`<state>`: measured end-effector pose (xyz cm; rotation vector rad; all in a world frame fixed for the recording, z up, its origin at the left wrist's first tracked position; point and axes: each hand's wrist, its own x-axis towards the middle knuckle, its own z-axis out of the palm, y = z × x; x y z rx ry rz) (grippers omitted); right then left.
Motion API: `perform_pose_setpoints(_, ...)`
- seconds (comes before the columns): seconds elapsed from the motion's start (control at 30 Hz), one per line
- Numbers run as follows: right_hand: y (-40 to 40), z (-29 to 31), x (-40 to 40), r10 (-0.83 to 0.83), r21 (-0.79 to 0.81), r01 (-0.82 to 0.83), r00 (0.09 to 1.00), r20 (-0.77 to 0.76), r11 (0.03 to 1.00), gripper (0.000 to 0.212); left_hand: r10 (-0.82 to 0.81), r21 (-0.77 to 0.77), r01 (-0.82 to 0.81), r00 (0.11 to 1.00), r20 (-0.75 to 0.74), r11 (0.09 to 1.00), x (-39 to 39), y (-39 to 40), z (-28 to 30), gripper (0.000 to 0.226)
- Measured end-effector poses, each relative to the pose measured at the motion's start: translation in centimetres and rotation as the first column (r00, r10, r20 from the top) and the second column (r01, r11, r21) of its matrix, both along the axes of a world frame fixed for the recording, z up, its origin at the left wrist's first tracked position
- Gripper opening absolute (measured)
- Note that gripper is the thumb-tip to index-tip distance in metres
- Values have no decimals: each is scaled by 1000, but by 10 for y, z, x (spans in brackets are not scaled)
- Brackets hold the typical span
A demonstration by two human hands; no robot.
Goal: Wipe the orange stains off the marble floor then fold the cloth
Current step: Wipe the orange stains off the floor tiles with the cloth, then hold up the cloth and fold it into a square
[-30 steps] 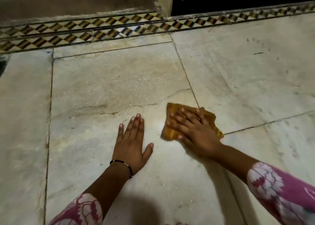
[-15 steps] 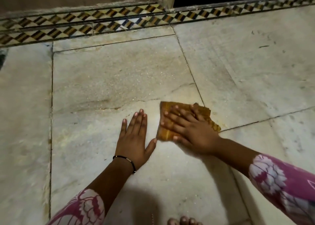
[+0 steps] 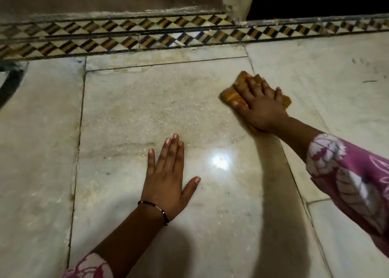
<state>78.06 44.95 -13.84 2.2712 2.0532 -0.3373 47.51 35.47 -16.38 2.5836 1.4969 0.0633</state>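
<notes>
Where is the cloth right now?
In the head view, upper right: the cloth lies on the marble floor under the right hand, by a tile seam.

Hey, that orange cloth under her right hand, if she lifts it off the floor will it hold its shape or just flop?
Probably flop: the orange cloth lies bunched in soft ridges under the right hand, so it looks limp, not stiff. It likely slides easily, since the marble floor is glossy enough to mirror a light. It seems light for its size.

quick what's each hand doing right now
Left hand: open, flat on the marble floor.
Right hand: open, fingers pressing the orange cloth down.
</notes>
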Motion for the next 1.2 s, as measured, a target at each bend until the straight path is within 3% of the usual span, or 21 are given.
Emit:
perform_pose_setpoints(0.13, 34, 1, -54, 191, -35, -192, 981, -21, 981, 62, 63, -51, -63, 998, 6, 997, 2, 20, -2, 84)
perform_pose_setpoints(0.27, -26, 15, -73, 275, -102, -284, 957, -91, 954, 62, 15, -184, -31, 996, -85, 982, 0, 24, 6, 84)
perform_pose_setpoints(0.33, -64, 26, -72, 230, -247, -256, 965, -129, 935, 68, -1, -281, -30, 994, -109, 959, -6, 27, 27, 78)
perform_pose_setpoints(0.4, -86, 57, -74, -54, -430, -101, 941, -333, 897, 71, -20, -398, -40, 989, -144, 916, -9, 27, 65, 71)
perform_pose_setpoints(0.47, -96, 104, -84, -361, -484, 35, 713, -601, 875, 29, 9, -400, -54, 994, -113, 915, -9, 21, 114, 77)
perform_pose_setpoints(0.5, -99, 131, -91, -412, -473, 64, 602, -684, 879, 19, 40, -413, -76, 995, -94, 907, -9, 20, 144, 82)
perform_pose_setpoints(0.57, -105, 194, -106, -476, -473, 124, 436, -764, 873, 22, 65, -456, -92, 995, -73, 885, -10, 10, 205, 76)
perform_pose_setpoints(0.67, -116, 312, -132, -493, -486, 89, 242, -836, 869, 32, 232, -662, -183, 973, -15, 726, -11, -1, 301, 62)
perform_pose_setpoints(0.77, -139, 434, -149, -509, -502, 89, 102, -855, 861, 47, 545, -859, -228, 836, 68, 458, -14, -24, 422, 62)
perform_pose_setpoints(0.83, -157, 517, -154, -524, -522, 89, -2, -852, 848, 47, 772, -947, -144, 620, 140, 287, -14, -43, 516, 55)
perform_pose_setpoints(0.9, -178, 590, -160, -541, -546, 109, -73, -838, 831, 43, 896, -979, -62, 418, 150, 193, -11, -65, 601, 27)
perform_pose_setpoints(0.97, -200, 656, -163, -539, -550, 136, -110, -835, 824, 46, 944, -984, -39, 293, 153, 172, -10, -93, 668, 17)
perform_pose_setpoints(1.13, -266, 763, -172, -485, -518, 176, -198, -852, 837, 45, 942, -941, -58, 64, 331, 334, -16, -172, 762, 26)
perform_pose_setpoints(1.2, -298, 787, -177, -467, -517, 203, -248, -849, 831, 39, 928, -926, -57, 33, 372, 374, -21, -202, 784, 31)
